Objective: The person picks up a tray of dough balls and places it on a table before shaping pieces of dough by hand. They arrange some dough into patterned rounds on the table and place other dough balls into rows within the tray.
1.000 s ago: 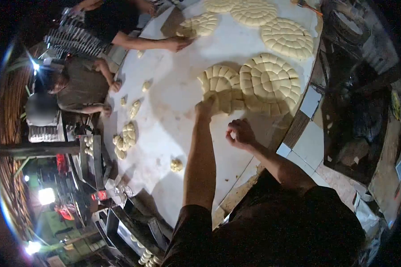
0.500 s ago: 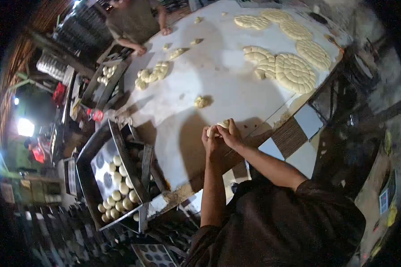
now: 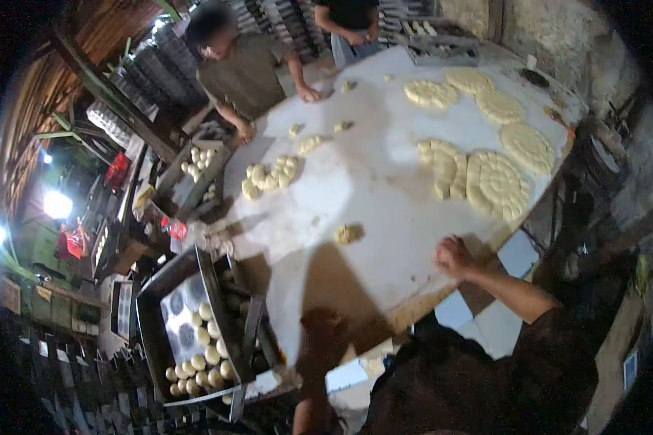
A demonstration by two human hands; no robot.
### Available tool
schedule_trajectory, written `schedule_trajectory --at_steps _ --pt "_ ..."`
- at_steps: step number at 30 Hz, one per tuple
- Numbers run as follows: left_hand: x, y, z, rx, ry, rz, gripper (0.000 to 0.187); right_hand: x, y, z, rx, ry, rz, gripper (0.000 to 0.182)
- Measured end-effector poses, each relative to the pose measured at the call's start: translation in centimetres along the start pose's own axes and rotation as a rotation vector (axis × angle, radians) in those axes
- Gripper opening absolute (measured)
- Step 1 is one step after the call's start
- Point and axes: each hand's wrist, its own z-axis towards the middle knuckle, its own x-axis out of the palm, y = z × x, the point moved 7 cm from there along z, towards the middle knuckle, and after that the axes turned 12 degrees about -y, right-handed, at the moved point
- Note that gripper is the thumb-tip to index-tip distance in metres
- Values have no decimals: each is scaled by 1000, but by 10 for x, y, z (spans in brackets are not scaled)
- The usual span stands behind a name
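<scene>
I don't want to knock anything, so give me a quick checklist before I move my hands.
1. Right hand apart from the cut dough rounds: ok, there is bare table between.
2. Right hand's grip empty: cannot tell, its fingers are curled.
3. Left hand empty: cannot tell, it is in deep shadow.
4. Table ahead free of loose dough: not ok, a small lump lies there.
5. Room on the near tray: ok, part is bare beside the dough balls.
6. Nearest co-worker's hands away from yours: ok, they are across the table.
</scene>
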Motion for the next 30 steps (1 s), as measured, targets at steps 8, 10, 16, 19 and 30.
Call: schedule_trajectory --at_steps 8,10,16,19,30 --pt "109 -32 144 -463 -108 -238 32 71 13 93 101 -17 118 25" --pt "153 -9 84 -322 -19 0 31 53 66 68 -178 -124 37 19" --pt "84 -3 68 -496 77 -137 40 3 -34 79 -329 -198 184 16" --pt "59 -24 150 -179 -318 111 39 32 -37 143 -127 -147 192 15" --pt "53 21 83 -390 -290 -82 27 1 -56 141 -126 -61 107 13"
